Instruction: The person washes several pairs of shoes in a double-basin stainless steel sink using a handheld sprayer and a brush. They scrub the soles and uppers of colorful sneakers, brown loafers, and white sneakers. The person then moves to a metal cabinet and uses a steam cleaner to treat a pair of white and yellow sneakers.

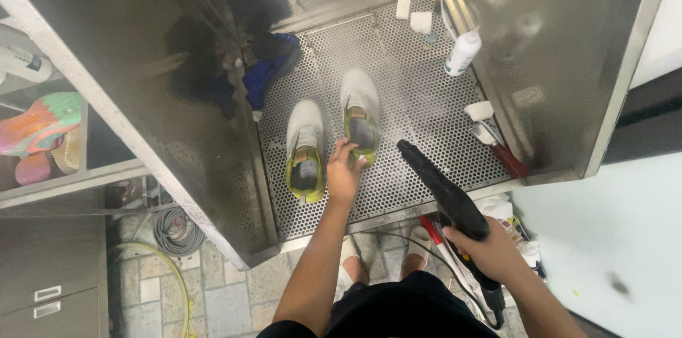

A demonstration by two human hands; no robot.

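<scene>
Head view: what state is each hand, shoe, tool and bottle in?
Left hand: touching the heel opening of the right-side shoe.
Right hand: gripping the black spray gun.
Black spray gun: held, nozzle aimed toward the shoes.
Left-side shoe: flat on the perforated tray, untouched.
Right-side shoe: flat on its sole.
White bottle: capped.
Brush: lying flat.

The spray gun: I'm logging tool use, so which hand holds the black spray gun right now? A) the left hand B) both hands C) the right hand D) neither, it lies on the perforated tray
C: the right hand grips the black spray gun, while the left hand touches a white-and-yellow shoe.
</scene>
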